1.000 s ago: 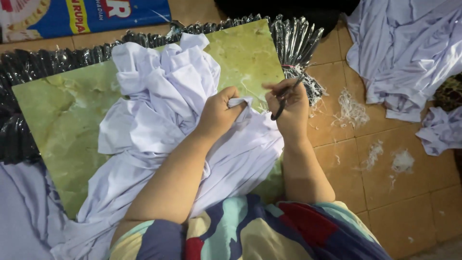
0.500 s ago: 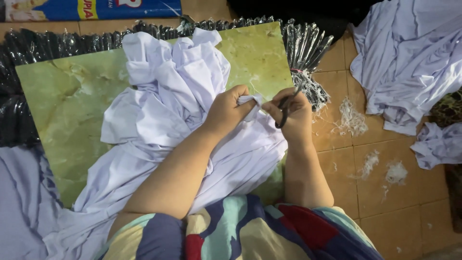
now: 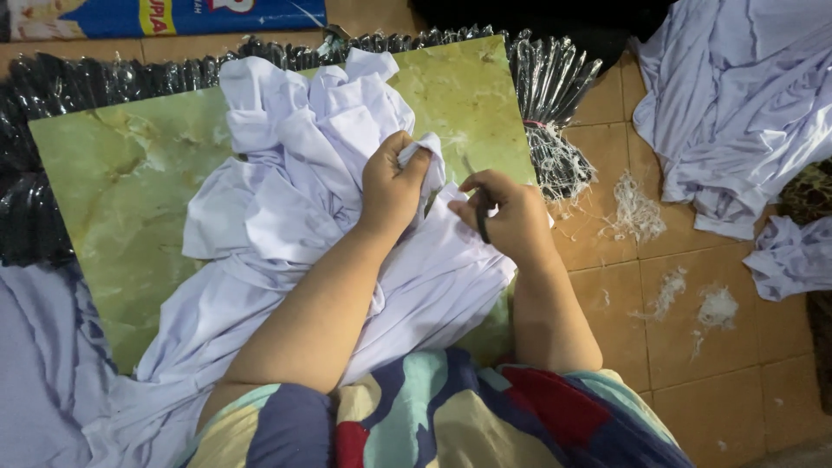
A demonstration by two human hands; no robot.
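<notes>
A crumpled white garment [image 3: 286, 191] lies on a green marbled board [image 3: 113, 173]. My left hand [image 3: 392, 184] pinches a fold of the white garment and lifts it slightly. Just to its right, my right hand [image 3: 511, 217] is closed around a small dark thread clipper [image 3: 479, 212], its tip pointing toward the pinched fold. Both forearms reach up from the bottom of the view over my multicoloured clothing [image 3: 433, 416].
Black plastic wrapping [image 3: 78, 78] frames the board's top and left edges. A pile of white garments [image 3: 737, 113] lies on the tan floor tiles at the right. Tufts of cut white thread [image 3: 637, 212] are scattered on the tiles. More pale cloth [image 3: 43, 364] lies at the lower left.
My left hand has raised the pinched fold of cloth. My right hand has turned with the clipper and sits a little lower.
</notes>
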